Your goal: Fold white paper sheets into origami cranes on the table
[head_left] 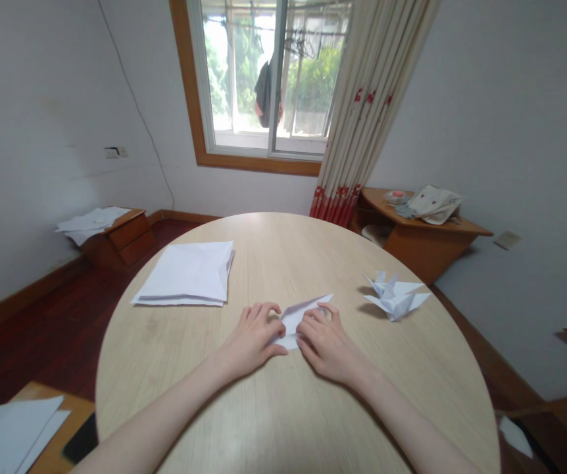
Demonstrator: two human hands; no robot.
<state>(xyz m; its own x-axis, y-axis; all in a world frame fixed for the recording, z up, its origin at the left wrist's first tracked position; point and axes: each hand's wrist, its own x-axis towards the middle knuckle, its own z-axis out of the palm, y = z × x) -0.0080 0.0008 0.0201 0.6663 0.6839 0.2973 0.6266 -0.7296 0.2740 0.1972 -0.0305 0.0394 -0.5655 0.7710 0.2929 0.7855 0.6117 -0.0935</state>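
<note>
Bare forearms [175,411] run to curled fingers [266,309] pinching a narrow folded white paper [293,318] between left hand [251,342] and right hand [327,349] (long axis slanting up rightward).

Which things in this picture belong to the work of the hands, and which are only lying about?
Part of the work: left hand, right hand, folded white paper between them, origami crane, stack of white paper.

Just lying about: cloth bag on the corner cabinet, loose papers on the low wooden cabinet.
</note>
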